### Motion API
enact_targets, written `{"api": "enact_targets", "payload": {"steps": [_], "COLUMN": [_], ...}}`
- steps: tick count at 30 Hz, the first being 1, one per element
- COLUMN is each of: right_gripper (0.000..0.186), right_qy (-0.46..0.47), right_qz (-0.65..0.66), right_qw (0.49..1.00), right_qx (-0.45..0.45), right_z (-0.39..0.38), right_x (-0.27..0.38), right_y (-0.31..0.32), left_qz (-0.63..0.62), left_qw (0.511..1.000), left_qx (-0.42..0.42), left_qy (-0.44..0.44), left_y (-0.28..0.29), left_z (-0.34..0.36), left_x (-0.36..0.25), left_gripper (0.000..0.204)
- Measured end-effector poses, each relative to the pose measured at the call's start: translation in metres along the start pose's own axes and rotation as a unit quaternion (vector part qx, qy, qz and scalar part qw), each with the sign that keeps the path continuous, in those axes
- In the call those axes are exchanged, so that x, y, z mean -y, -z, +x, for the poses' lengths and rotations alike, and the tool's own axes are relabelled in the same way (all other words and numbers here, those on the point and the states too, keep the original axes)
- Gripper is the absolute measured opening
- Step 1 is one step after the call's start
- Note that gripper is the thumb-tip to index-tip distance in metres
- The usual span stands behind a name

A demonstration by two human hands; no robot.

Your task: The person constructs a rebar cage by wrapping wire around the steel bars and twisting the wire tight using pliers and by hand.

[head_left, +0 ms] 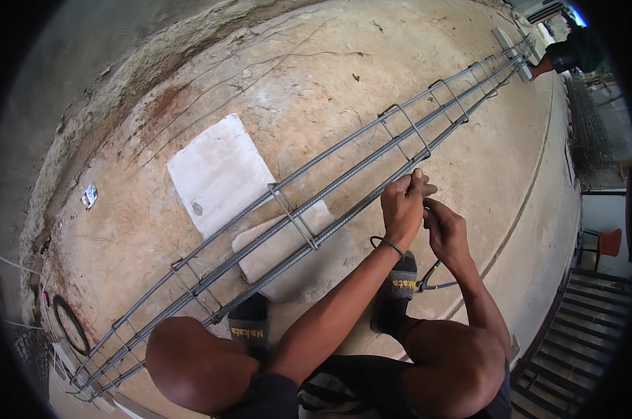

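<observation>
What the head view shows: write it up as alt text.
A person's left hand and right hand are close together beside a long rebar cage slanting across a dusty floor. A white slab lies near its middle; another person's hand is near the cage's far upper-right end.

rebar cage (295, 212) (partly) hidden, co-worker (573, 54) cropped

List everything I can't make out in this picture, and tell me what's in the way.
All in the head view:
1. Anything pinched in the left hand or right hand: hidden by the hands themselves.
2. Far end of the rebar cage: too small, partly covered by the co-worker's hand.
3. The co-worker's body: cut off by the dark fisheye rim.
4. Handle ends of the pliers-like tool: apparently behind the right forearm.
</observation>
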State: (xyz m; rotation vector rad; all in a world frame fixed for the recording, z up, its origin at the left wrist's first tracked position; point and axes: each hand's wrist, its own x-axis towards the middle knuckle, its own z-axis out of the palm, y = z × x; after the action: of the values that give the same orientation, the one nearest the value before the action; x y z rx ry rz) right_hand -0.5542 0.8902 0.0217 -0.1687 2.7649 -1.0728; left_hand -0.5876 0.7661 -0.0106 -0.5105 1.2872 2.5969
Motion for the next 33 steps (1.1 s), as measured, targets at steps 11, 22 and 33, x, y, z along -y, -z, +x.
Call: {"api": "enact_targets", "payload": {"steps": [11,22,33], "right_gripper": [0.019,0.017,0.018], "right_qy": [-0.132,-0.069,-0.05], "right_qz": [0.275,0.115,0.14], "right_qw": [0.952,0.99,0.988], "right_qx": [0.013,-0.047,-0.049], "right_z": [0.007,0.054,0.052], "right_x": [-0.128,-0.181,-0.187], "right_y": [0.055,0.061,0.051], "left_qz": [0.505,0.589,0.356], "left_qw": [0.856,0.801,0.93], "left_qx": [0.033,-0.004,-0.04], "left_qy": [-0.109,-0.107,0.083], "left_y": [0.044,-0.038,-0.056], "left_z": [0.043,0.099,0.135], "left_x": [-0.059,0.021,0.033], "left_gripper": [0.021,0.035,0.034]}}
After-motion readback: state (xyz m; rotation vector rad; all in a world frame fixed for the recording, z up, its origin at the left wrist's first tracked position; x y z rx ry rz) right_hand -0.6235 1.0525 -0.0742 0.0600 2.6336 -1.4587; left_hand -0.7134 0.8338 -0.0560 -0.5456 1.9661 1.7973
